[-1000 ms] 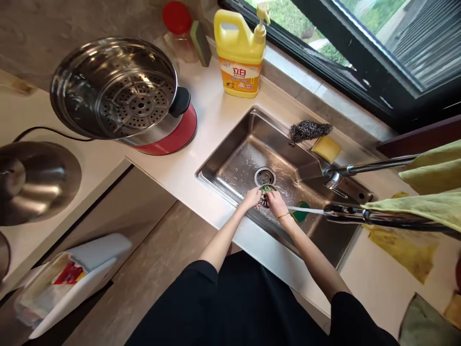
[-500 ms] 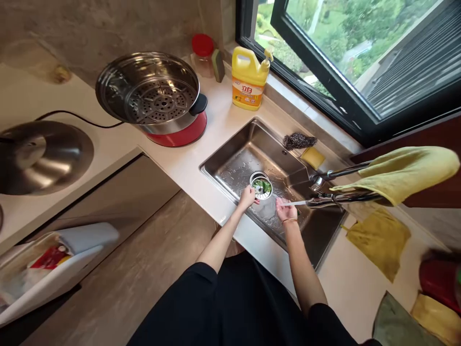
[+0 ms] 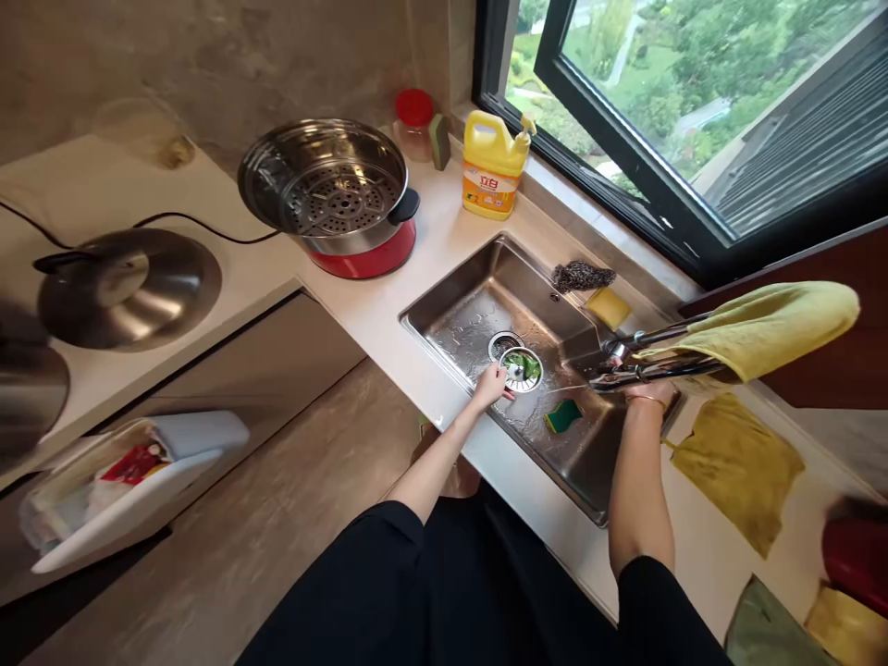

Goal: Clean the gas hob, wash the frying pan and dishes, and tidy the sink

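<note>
My left hand (image 3: 491, 386) pinches the rim of a round metal sink strainer (image 3: 533, 379) that has green leafy scraps (image 3: 518, 367) in it. It holds the strainer inside the steel sink (image 3: 454, 319), just beside the drain hole (image 3: 500, 346). My right hand (image 3: 652, 395) reaches up under the chrome faucet (image 3: 621, 376). The faucet and the cloth hide its fingers. A green and yellow sponge (image 3: 563, 416) lies on the wet sink floor between my hands.
A yellow cloth (image 3: 783, 310) drapes over the faucet. Steel wool (image 3: 583, 275) and a yellow sponge (image 3: 609, 307) sit on the sink's back edge. A detergent jug (image 3: 491, 171) and a steamer pot (image 3: 333, 199) stand behind and left. The open window (image 3: 624, 102) juts in at right.
My right hand has moved right, from the water stream to the faucet. The stream no longer shows, and the green sponge has come into sight. My left hand still holds the strainer.
</note>
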{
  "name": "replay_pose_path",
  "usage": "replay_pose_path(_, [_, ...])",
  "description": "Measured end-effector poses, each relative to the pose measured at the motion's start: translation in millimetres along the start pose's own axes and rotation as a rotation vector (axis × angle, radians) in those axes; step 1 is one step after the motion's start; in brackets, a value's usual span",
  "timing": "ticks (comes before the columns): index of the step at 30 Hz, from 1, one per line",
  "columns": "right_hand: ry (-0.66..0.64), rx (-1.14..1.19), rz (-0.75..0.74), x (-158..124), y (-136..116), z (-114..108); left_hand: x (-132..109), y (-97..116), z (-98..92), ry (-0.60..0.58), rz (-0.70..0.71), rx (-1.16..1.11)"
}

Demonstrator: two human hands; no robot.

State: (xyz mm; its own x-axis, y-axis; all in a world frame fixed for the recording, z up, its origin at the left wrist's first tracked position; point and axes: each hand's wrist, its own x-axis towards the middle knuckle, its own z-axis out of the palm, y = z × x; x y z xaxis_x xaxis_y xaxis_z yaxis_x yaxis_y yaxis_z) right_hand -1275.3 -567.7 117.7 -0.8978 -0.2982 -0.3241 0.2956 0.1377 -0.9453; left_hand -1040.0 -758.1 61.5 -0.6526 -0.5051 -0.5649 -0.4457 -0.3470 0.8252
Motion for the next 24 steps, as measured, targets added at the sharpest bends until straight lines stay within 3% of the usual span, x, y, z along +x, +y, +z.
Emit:
replay_pose_path(3, [0.007, 0.308, 0.167, -23.8, 22.2, 20.1, -4.2, 1.7, -5.8, 0.01, 0.013, -0.036])
replay_pose_path(7, [-0.126, 0.181, 0.496, -63.4, 53.2, 71.0, -8.9, 4.8, -11.7, 0.012, 0.03, -0.114])
replay_pose_path(12, [-0.348, -0.261, 0.427, -100.1, 56.2, 128.5, -19.6, 8.7, -27.5, 0.045, 0.047, -0.149])
replay_pose_path(15, [-0.407, -0.379, 0.338, -118.9, 52.4, 163.6, -28.3, 8.8, -54.3, 0.101, 0.056, -0.163])
replay_pose_path(17, [-0.438, -0.362, 0.25, -132.8, 53.5, 198.1, -34.6, 5.5, -88.1, 0.144, 0.09, -0.181])
replay_pose_path(19, [-0.503, -0.322, 0.195, -154.6, 58.1, 246.5, -46.5, -3.1, -138.3, 0.195, 0.136, -0.223])
replay_pose_path(21, [-0.618, -0.296, 0.186, -191.0, 66.9, 308.1, -69.8, -19.1, -203.9, 0.29, 0.176, -0.271])
replay_pose_path(24, [-0.837, -0.302, 0.219, -274.9, 92.4, 417.5, -129.4, -59.7, -323.2, 0.533, 0.2, -0.272])
